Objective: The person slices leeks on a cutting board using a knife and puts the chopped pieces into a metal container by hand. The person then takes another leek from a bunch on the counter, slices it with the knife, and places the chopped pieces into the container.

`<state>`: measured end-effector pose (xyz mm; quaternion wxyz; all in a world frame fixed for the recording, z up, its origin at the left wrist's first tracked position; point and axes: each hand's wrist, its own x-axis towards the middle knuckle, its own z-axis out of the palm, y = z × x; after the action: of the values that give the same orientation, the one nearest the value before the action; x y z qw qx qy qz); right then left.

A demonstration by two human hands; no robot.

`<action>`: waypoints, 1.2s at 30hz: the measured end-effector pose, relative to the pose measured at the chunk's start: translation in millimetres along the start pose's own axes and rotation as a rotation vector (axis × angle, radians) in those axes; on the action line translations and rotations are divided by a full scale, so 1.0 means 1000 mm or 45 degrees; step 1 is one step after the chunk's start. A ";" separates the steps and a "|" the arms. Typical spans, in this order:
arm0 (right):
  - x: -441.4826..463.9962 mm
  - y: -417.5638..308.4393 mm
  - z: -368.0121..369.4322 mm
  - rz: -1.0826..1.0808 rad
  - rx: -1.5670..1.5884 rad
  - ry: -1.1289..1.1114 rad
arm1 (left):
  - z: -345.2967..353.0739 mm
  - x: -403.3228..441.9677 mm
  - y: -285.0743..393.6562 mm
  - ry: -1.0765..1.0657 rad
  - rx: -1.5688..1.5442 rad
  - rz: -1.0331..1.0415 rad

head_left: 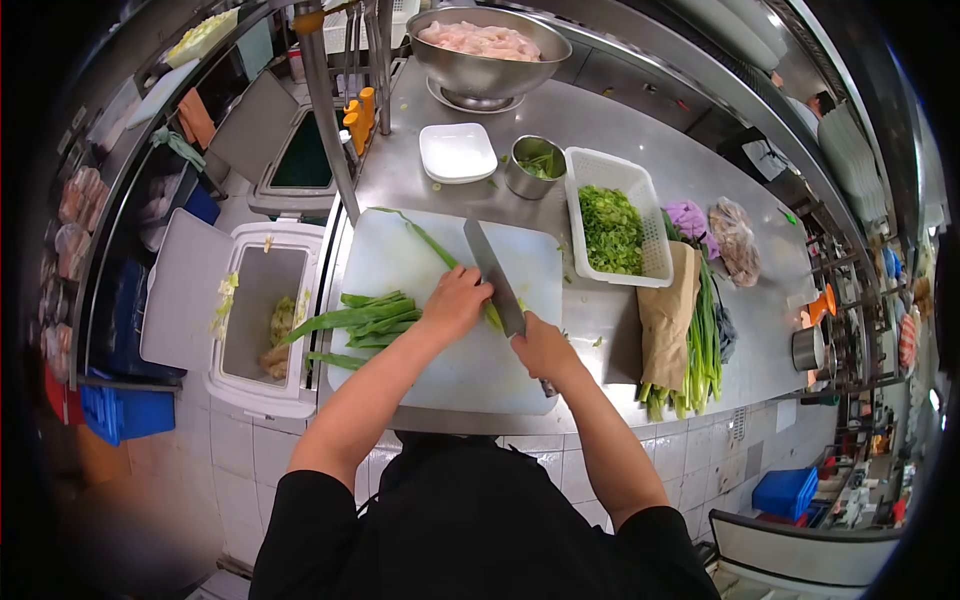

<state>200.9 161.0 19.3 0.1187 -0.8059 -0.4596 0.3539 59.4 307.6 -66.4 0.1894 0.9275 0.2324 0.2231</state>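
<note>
Green stalk under left hand, clamped to cutting board; right hand gripping knife just beside.

Bare forearms forward, left hand palm-down and curled, right hand in a fist-like grip.

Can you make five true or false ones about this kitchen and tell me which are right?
1. The right hand holds the knife. True.
2. The left hand is in the basket. False: the left hand holds a green stalk on the board.
3. The basket holds chopped greens. True.
4. The near bin is shut. False: its lid is open.
5. The big bowl holds pink pieces. True.
</note>
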 end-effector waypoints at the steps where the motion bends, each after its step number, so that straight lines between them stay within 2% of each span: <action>1: 0.005 -0.003 -0.008 -0.002 0.002 0.005 | -0.001 0.001 0.001 0.020 0.001 0.008; 3: 0.008 -0.007 -0.024 -0.001 0.195 -0.080 | -0.001 -0.002 0.003 -0.029 -0.001 0.002; 5: 0.001 -0.013 -0.032 -0.014 0.145 -0.127 | -0.004 0.001 0.002 -0.056 0.002 -0.016; 7: -0.017 -0.025 -0.025 0.086 0.198 -0.121 | 0.004 -0.002 -0.001 -0.024 -0.011 0.007; 8: -0.007 -0.014 -0.006 0.025 0.124 -0.040 | 0.006 -0.003 -0.001 -0.024 -0.012 0.005; 10: 0.006 -0.013 -0.013 0.000 0.159 -0.044 | 0.004 -0.002 0.003 -0.020 -0.016 0.005; 15: -0.008 -0.029 -0.033 0.102 0.188 -0.231 | 0.002 -0.005 0.005 -0.003 -0.045 -0.022; 16: -0.004 -0.024 -0.013 0.070 0.195 -0.112 | 0.005 -0.006 0.005 0.046 -0.062 -0.014; 23: 0.010 -0.008 0.011 0.016 0.104 0.025 | -0.012 0.009 -0.017 0.057 -0.111 -0.013; 25: 0.003 -0.015 0.006 0.028 0.126 0.015 | -0.037 0.016 -0.023 0.057 0.094 -0.155; 27: 0.001 -0.023 0.001 0.030 0.146 0.010 | -0.044 0.015 -0.032 0.054 0.154 -0.143; 29: 0.000 -0.025 -0.004 0.068 0.190 -0.025 | -0.037 0.015 -0.039 -0.055 0.177 -0.126; 36: -0.016 -0.046 -0.045 0.040 0.175 -0.208 | -0.033 0.012 -0.028 -0.118 0.168 -0.120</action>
<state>195.8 179.3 83.2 0.1304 -0.7714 -0.4297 0.4509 42.2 345.1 -47.6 0.1488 0.9354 0.2810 0.1549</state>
